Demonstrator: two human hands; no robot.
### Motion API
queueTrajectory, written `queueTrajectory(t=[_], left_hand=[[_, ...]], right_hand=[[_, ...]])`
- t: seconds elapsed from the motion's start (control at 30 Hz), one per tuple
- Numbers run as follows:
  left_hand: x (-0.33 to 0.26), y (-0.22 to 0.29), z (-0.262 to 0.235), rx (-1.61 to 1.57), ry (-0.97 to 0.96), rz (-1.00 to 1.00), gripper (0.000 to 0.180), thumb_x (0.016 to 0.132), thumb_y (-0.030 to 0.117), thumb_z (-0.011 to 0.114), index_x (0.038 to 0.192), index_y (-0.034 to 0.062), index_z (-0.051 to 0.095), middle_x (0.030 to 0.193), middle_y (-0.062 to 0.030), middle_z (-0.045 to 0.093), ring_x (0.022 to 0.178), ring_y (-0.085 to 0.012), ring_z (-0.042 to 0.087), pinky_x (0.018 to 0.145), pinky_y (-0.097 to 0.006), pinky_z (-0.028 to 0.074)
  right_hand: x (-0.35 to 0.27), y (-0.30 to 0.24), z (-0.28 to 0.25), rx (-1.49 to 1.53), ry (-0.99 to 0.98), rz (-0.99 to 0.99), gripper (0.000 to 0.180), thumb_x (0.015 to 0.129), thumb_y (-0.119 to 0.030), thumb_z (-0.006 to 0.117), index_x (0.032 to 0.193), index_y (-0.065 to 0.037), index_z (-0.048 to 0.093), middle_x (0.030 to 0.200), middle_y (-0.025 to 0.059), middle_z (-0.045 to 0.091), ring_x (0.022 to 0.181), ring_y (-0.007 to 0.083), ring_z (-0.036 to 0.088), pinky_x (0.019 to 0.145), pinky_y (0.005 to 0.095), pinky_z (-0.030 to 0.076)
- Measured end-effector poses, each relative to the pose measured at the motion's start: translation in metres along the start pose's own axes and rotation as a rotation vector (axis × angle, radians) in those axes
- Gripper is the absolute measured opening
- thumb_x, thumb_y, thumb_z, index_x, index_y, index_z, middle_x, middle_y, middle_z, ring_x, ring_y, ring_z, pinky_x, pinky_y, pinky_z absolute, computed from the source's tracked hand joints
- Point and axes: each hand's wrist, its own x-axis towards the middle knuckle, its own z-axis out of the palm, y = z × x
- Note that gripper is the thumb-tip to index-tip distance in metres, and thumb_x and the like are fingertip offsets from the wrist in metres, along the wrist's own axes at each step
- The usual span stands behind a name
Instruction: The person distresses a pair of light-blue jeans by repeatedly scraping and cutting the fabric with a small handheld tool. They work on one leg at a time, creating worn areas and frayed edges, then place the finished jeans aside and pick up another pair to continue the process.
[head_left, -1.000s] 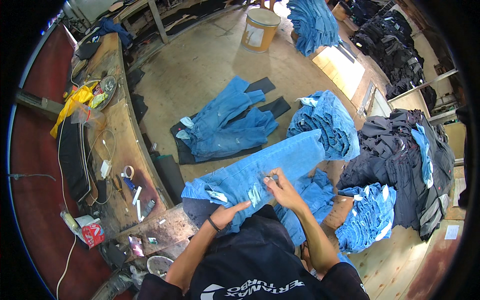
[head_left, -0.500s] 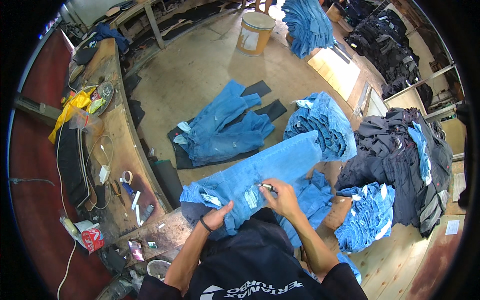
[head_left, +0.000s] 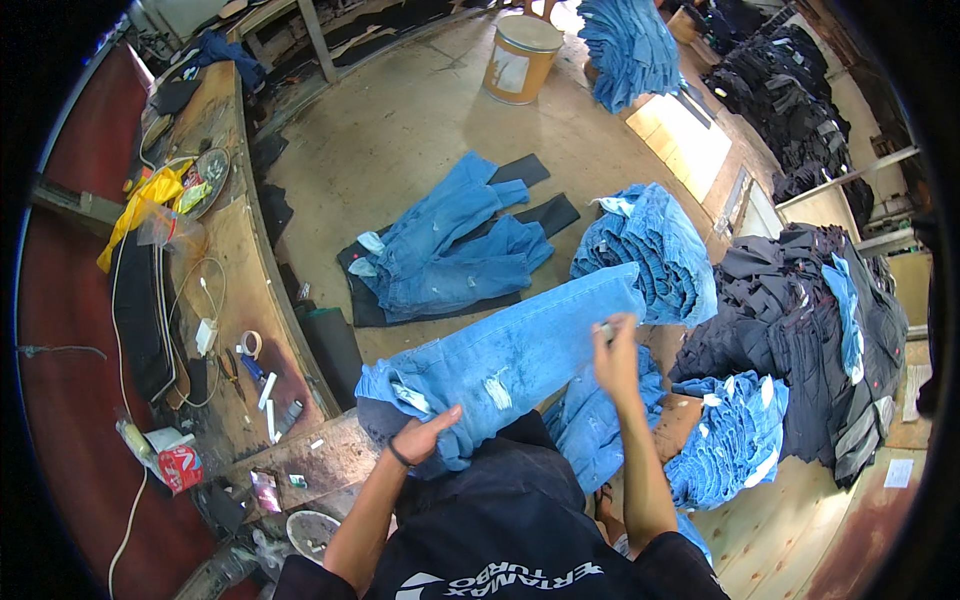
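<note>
Nearest: person's dark-shirted torso at lower edge, both forearms reaching up into view. Left hand [head_left: 425,432] lies palm-down, fingers spread flat on the waist end of a pair of light blue jeans [head_left: 500,362], close to a frayed rip. Right hand [head_left: 615,355] closed around a small pale tool [head_left: 604,327], exact kind too small to tell, its tip touching the leg end of the same jeans. Jeans lie stretched out across in front of the person, waist lower left, leg running up to the right.

Left side: curved wooden workbench [head_left: 245,290] with tape roll, cable and small clutter. Right side: low pile of blue jeans [head_left: 735,440], then a big heap of dark garments [head_left: 800,320].

Beyond: folded blue stack [head_left: 650,245] just behind the leg end. Farther, loose jeans on a dark mat on the floor [head_left: 450,245]. Farthest: cardboard drum [head_left: 520,58], another blue stack [head_left: 630,45] beside it
</note>
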Motion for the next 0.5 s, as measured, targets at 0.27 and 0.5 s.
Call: queueTrajectory(t=[0.27, 0.5], left_hand=[[-0.089, -0.001, -0.049, 0.025, 0.287, -0.075, 0.096, 0.095, 0.047, 0.078, 0.164, 0.0046, 0.027, 0.155, -0.0142, 0.053, 0.140, -0.0311, 0.055, 0.113, -0.052, 0.049], [0.025, -0.007, 0.050, 0.277, 0.158, -0.045, 0.048, 0.107, 0.030, 0.065, 0.142, -0.0030, 0.059, 0.136, -0.0105, 0.068, 0.123, -0.0226, 0.065, 0.110, -0.041, 0.050]], right_hand=[[0.048, 0.127, -0.023, 0.327, -0.051, 0.626, 0.034, 0.102, -0.036, 0.072, 0.097, -0.003, 0.071, 0.065, -0.0012, 0.054, 0.051, 0.0099, 0.050, 0.042, 0.0295, 0.040], [0.260, 0.192, -0.122, 0.611, 0.344, 0.467, 0.036, 0.106, -0.032, 0.066, 0.086, -0.004, 0.056, 0.064, 0.0034, 0.053, 0.049, 0.0137, 0.055, 0.045, 0.0315, 0.055]])
